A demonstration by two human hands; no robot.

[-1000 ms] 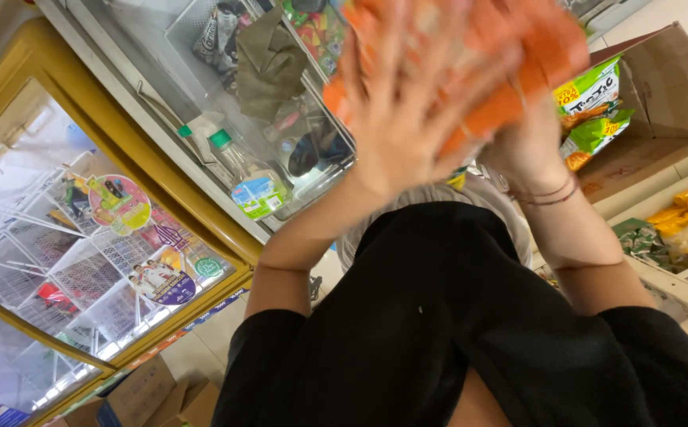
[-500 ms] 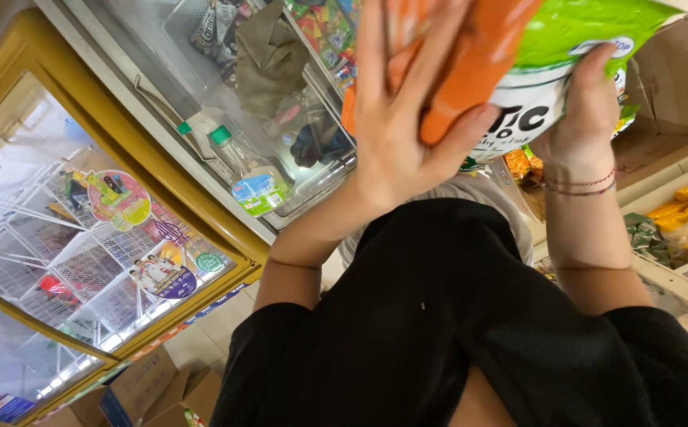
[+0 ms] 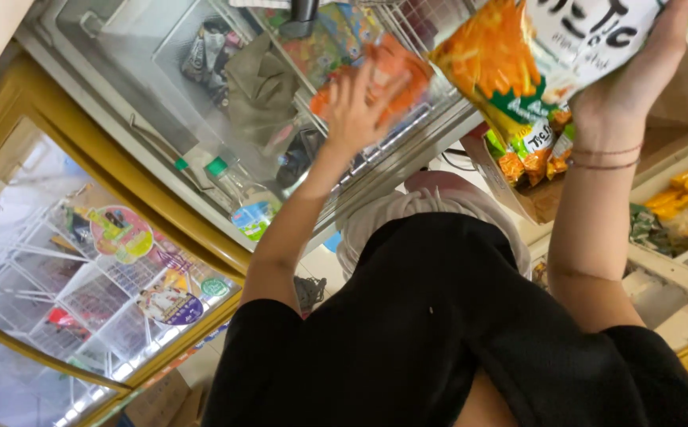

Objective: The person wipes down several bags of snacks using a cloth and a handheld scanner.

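Left hand grips an orange snack packet over the freezer lid. Right hand clamps a large snack bag.

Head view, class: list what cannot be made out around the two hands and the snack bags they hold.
- Orange bag: motion-blurred, and the left hand covers its middle, so its print is unreadable.
- Big snack bag: its top is cut off by the upper edge; the right hand hides one corner.
- Cardboard box: the right forearm and big bag hide most of its inside.
- Freezer contents: blurred behind glare on the lid.
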